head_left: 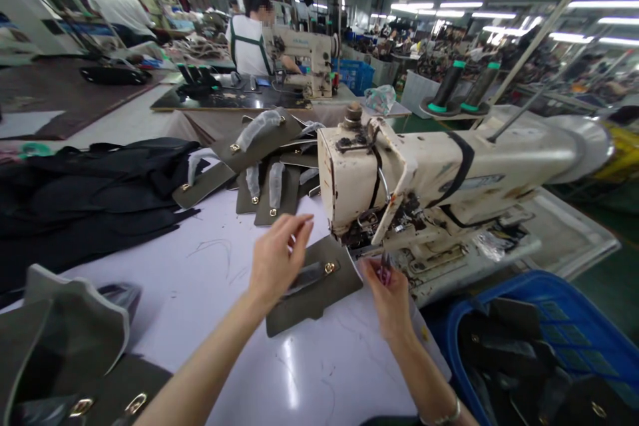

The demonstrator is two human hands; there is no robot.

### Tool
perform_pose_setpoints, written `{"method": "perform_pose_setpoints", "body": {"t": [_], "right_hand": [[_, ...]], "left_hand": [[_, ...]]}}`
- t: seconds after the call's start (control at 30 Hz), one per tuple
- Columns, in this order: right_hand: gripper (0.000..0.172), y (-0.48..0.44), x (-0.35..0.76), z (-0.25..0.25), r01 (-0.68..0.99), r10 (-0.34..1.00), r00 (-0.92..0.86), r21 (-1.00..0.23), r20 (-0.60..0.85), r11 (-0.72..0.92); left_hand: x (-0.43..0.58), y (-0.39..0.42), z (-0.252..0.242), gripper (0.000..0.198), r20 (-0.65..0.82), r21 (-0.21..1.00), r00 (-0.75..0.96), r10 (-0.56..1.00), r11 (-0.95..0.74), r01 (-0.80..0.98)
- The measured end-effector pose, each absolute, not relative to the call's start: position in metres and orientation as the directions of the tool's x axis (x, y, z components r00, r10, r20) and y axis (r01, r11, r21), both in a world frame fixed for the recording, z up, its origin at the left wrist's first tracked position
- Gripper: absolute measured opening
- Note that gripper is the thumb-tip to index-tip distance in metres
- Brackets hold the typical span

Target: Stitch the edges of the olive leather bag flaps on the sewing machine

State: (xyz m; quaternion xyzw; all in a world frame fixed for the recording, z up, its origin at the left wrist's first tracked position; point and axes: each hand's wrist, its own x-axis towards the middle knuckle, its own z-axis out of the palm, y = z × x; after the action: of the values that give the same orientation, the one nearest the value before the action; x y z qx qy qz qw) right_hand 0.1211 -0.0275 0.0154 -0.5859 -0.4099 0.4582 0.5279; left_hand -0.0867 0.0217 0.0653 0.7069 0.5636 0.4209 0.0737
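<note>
Olive-grey leather bag flap (314,286) is laid flat on white worktop (319,373) at 12 o'clock, btw the hands, turned at an angle, w/ its far corner just beside the head of a cream industrial sewing machine (424,173). Gold turn-lock (329,268) is fitted near the far edge; a plastic film strip (304,277) is laid along the flap's middle, next to the lock.

L hand (277,259) is held over the flap's near-left side, fingers curled, thumb & fingertips apart, nothing held. R hand (387,299) is at the flap's right corner, fingers closed on small pink-handled snips (383,268).

Stack of similar flaps (264,173) is piled at 11 o'clock, black fabric pieces (84,200) at 10 o'clock, more flaps (94,353) at 8 o'clock. Blue plastic crate (492,286) holding dark flaps is placed at 4 o'clock. Co-worker (248,40) is seated at another machine further off at 11 o'clock.
</note>
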Motion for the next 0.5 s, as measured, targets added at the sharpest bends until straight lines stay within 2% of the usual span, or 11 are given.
{"method": "perform_pose_setpoints", "body": {"t": [0.1, 0.13, 0.17, 0.23, 0.27, 0.33, 0.4, 0.43, 0.5], "right_hand": [[0.043, -0.020, 0.135, -0.002, 0.190, 0.971, 0.235, -0.977, -0.046, -0.093], [0.045, -0.019, 0.137, -0.005, 0.221, 0.980, 0.191, -0.971, -0.048, -0.091], [0.047, -0.018, 0.138, -0.007, 0.236, 0.988, 0.144, -0.967, -0.061, -0.094], [0.049, -0.017, 0.137, -0.008, 0.218, 0.992, 0.075, -0.969, -0.102, -0.116], [0.049, -0.017, 0.137, -0.007, 0.182, 0.991, 0.056, -0.974, -0.125, -0.133], [0.045, -0.017, 0.136, -0.005, 0.072, 0.986, 0.022, -0.983, -0.166, -0.167], [0.041, -0.017, 0.136, -0.001, -0.036, 0.979, -0.017, -0.978, -0.203, -0.203], [0.040, -0.017, 0.137, 0.002, -0.076, 0.975, -0.041, -0.972, -0.219, -0.222], [0.039, -0.016, 0.139, 0.007, -0.134, 0.966, -0.088, -0.959, -0.242, -0.252]], "left_hand": [[-0.047, -0.047, 0.037, 0.018, 0.422, 0.709, 0.302, 0.855, -0.519, 0.478], [-0.035, -0.063, 0.026, 0.020, 0.352, 0.757, 0.416, 0.838, -0.517, 0.399], [-0.023, -0.074, 0.012, 0.023, 0.268, 0.815, 0.447, 0.853, -0.449, 0.367], [-0.003, -0.084, -0.016, 0.029, 0.090, 0.948, 0.381, 0.920, -0.197, 0.250], [0.005, -0.083, -0.030, 0.035, -0.008, 0.991, 0.323, 0.946, -0.037, 0.132], [0.017, -0.078, -0.053, 0.051, -0.127, 0.972, 0.242, 0.962, 0.169, -0.162], [0.023, -0.071, -0.066, 0.062, -0.170, 0.914, 0.145, 0.975, 0.211, -0.346], [0.024, -0.068, -0.069, 0.065, -0.169, 0.912, 0.091, 0.981, 0.191, -0.362], [0.022, -0.064, -0.073, 0.068, -0.143, 0.956, -0.029, 0.989, 0.130, -0.263]]}}
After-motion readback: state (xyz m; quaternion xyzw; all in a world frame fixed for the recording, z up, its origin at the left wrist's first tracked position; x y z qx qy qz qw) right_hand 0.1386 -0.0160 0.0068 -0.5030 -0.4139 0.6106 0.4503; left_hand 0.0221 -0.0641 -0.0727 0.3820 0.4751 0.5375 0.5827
